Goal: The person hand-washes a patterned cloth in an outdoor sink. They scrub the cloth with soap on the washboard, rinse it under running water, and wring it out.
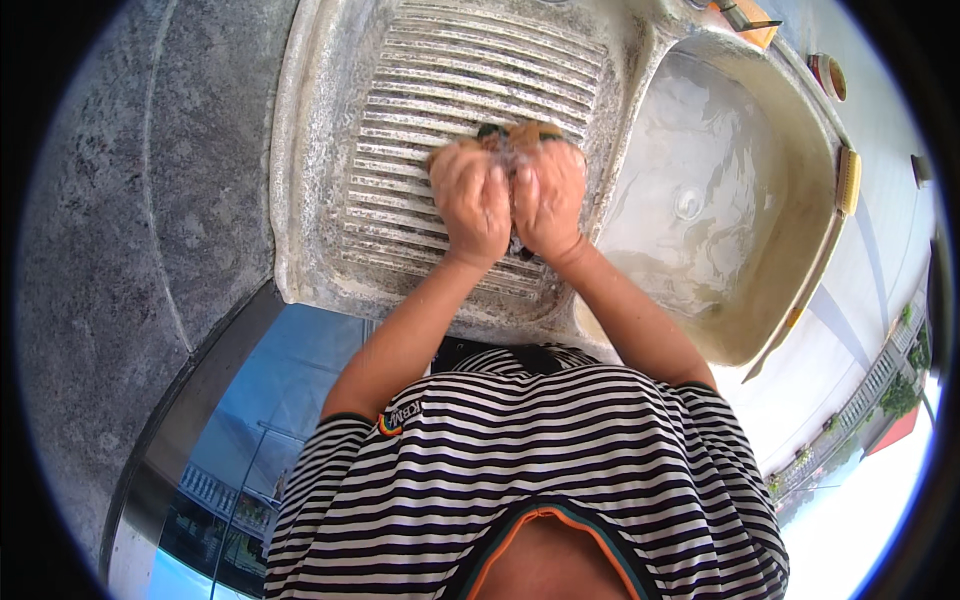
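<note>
Both hands are pressed side by side over the ribbed washboard (420, 112) of a stone laundry sink. My left hand (471, 199) and my right hand (551, 196) are curled with thumbs close together. Between and beyond them shows a wet, bunched cloth (534, 133), brown and dark green, partly hidden by the fingers and blurred. Each hand is closed on part of it. A dark bit of it seems to show below, between the wrists.
Right of the washboard lies a basin (688, 180) holding water. A yellow brush (848, 181) rests on its right rim. An orange item (754, 22) with a dark blade-like piece lies at the top right rim. A grey wall (97, 187) stands at left.
</note>
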`<state>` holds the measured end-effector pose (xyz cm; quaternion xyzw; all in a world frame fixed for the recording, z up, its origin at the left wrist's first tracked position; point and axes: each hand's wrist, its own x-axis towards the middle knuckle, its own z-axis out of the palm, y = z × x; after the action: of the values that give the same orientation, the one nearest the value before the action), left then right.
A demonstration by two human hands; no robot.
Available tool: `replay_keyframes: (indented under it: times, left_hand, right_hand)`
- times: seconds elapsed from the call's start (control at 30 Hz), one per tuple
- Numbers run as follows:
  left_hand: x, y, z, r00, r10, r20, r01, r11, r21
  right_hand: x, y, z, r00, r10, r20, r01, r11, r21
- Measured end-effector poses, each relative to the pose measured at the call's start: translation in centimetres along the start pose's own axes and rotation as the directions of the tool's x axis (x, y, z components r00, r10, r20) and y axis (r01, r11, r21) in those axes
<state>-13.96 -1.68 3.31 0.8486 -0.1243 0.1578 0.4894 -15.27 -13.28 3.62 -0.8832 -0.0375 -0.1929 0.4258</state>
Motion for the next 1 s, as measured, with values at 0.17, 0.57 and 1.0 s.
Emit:
replay_keyframes:
  times: [0.17,0.57,1.0]
  left_hand:
    - [12.1,-4.6,5.1,0.992,-0.054,0.116,0.012,0.942,0.337]
    - [-0.7,-0.1,0.4,0.996,0.007,0.087,0.004,0.992,-0.123]
    - [3.7,0.1,-0.6,0.938,-0.008,0.346,-0.035,0.992,0.119]
  right_hand:
    - [11.6,5.1,3.4,0.995,0.101,0.002,-0.090,0.892,-0.442]
    - [0.3,0.9,-1.6,0.994,-0.081,0.068,0.076,0.995,0.071]
    - [2.6,0.3,-2.5,0.971,0.166,0.173,-0.153,0.985,-0.085]
